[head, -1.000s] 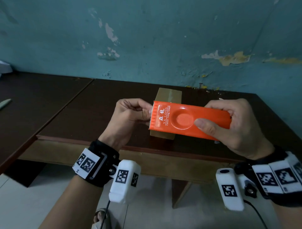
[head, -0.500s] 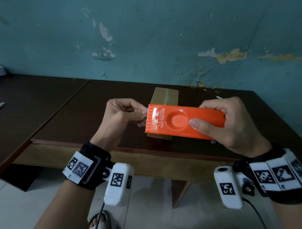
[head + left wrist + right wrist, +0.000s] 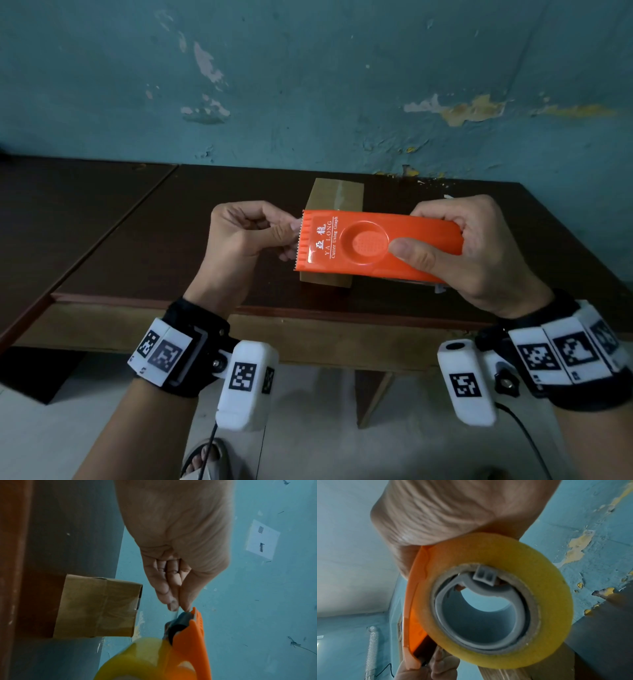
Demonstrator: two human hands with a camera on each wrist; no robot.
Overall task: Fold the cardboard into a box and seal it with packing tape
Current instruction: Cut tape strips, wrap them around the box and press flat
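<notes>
My right hand grips an orange tape dispenser and holds it level above the table's front edge. A yellowish roll of packing tape sits in it. My left hand pinches the free end of the tape at the dispenser's toothed cutter edge. Behind the dispenser a small brown cardboard box stands folded on the dark table, with clear tape across its top; in the left wrist view the cardboard box is also seen.
A blue wall with peeling paint runs right behind the table. A second dark table adjoins on the left. Below the front edge are a pale floor and a sandalled foot.
Both hands with the dispenser have shifted slightly left and down in view. The grips are unchanged.
</notes>
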